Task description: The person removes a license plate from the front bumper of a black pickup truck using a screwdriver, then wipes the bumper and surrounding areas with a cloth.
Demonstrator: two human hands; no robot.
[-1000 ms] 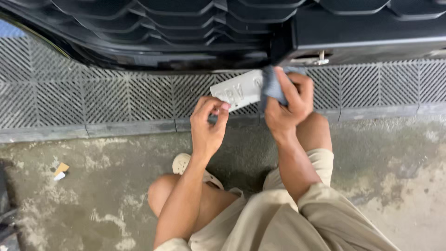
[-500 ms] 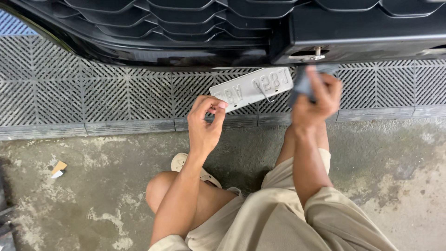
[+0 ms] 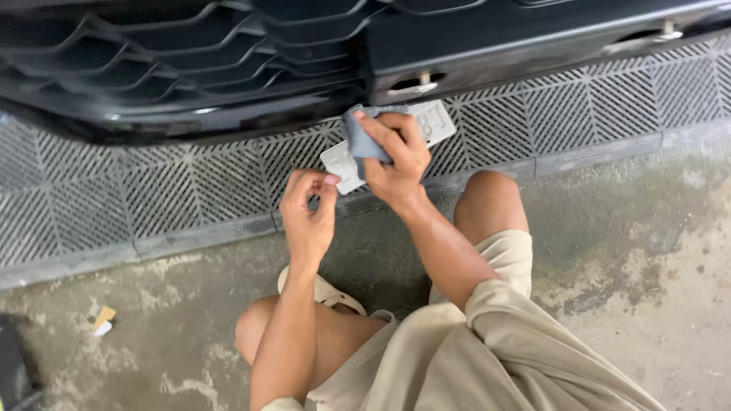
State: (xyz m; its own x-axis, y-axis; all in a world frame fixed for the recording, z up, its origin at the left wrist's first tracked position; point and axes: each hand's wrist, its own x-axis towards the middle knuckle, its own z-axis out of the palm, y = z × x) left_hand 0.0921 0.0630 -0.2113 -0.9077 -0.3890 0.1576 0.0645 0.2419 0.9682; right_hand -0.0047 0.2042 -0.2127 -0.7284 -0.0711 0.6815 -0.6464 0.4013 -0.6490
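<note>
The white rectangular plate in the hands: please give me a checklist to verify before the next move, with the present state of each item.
1. Left hand pinches the end of the white rectangular plate: ok.
2. Right hand presses the grey-blue cloth on the plate: ok.
3. Plate off the black car bumper, not mounted: ok.
4. Bumper mounting hole visible and free: ok.
5. Plate face clean: cannot tell, mostly covered.
6. Screws at hand: cannot tell, none visible.

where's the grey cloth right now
In the head view, upper centre: the grey cloth is pressed by the right hand onto the white plate, just below the dark bumper.
</note>
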